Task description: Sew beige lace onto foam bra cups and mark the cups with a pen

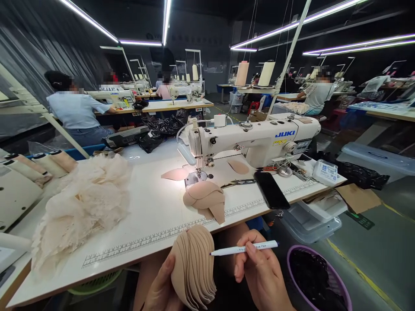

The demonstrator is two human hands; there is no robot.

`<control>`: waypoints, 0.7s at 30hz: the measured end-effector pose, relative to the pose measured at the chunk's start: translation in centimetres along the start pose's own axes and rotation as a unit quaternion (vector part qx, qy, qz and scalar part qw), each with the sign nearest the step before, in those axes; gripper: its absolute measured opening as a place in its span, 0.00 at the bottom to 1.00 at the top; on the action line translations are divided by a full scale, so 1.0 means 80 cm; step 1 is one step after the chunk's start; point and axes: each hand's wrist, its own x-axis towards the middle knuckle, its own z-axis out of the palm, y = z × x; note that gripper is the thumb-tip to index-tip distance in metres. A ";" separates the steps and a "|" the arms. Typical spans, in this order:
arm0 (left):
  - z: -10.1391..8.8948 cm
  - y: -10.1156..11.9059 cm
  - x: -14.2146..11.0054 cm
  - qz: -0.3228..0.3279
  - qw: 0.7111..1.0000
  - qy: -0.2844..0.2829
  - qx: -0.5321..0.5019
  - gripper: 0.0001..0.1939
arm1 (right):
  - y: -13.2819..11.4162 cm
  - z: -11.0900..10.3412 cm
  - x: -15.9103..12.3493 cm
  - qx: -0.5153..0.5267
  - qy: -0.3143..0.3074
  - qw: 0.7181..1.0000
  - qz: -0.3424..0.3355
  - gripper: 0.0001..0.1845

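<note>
My left hand [162, 283] is closed around a fanned stack of beige fabric pieces [194, 265], held in front of the table's near edge. Between the thumb and fingers of my right hand [261, 268] is a white marker pen [243, 248]. Its dark tip points left, at the right side of the stack; whether it touches the fabric I cannot tell. Several more beige cut pieces [205, 196] lie overlapped in front of the sewing machine's needle. One beige piece [175, 174] lies left of the needle and another [238, 166] behind it on the right.
The white JUKI sewing machine [246, 138] stands on the table [145, 194]. Thread snips [238, 182] and a black phone [270, 190] lie at its front. A sheer ruffled fabric heap [87, 207] covers the left. A purple basket [290, 272] stands low right. People sit at machines behind.
</note>
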 end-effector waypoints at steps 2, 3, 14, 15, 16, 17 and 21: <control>0.009 -0.003 -0.001 -0.010 1.000 0.016 -0.022 0.18 | 0.000 0.002 -0.001 0.007 -0.008 1.000 0.002 0.21; 0.014 -0.002 -0.002 -0.034 0.999 0.021 -0.032 0.16 | 0.000 0.002 -0.001 0.010 -0.008 1.000 0.003 0.21; 0.039 0.011 -0.010 -0.093 0.992 0.085 -0.014 0.22 | 0.001 0.006 -0.007 -0.003 -0.007 1.000 0.011 0.22; 0.040 0.011 -0.011 -0.096 0.992 0.086 -0.011 0.21 | 0.001 0.006 -0.007 -0.002 -0.008 1.000 0.009 0.22; 0.040 0.010 -0.012 -0.099 0.991 0.085 -0.014 0.20 | 0.000 0.005 -0.008 -0.002 -0.006 1.000 0.006 0.21; 0.039 0.010 -0.012 -0.098 0.992 0.080 -0.021 0.19 | 0.000 0.004 -0.008 -0.003 -0.001 1.000 0.001 0.21; 0.021 0.004 -0.010 -0.087 0.993 0.064 -0.040 0.15 | 0.001 0.002 -0.007 -0.020 0.015 1.000 -0.006 0.21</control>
